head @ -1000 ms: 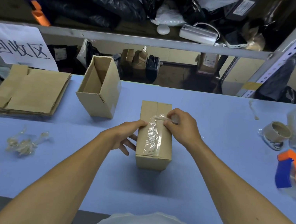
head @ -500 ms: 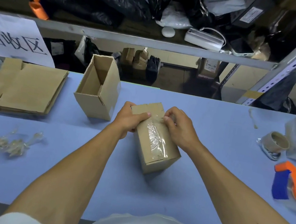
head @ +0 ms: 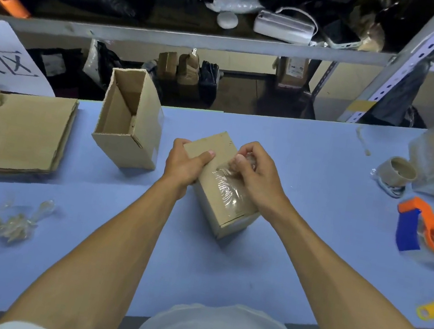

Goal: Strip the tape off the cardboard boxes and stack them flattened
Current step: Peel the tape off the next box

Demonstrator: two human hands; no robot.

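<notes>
Box [head: 219, 193] now tilted up off the surface [head: 303, 206], left hand [head: 184, 163] gripping its far corner, right hand [head: 256, 176] pinching the tape [head: 227, 191], peeled further back since a second ago; stripping underway.

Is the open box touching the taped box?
Apart. Head view shows blue table between the open box and the taped box.
</notes>
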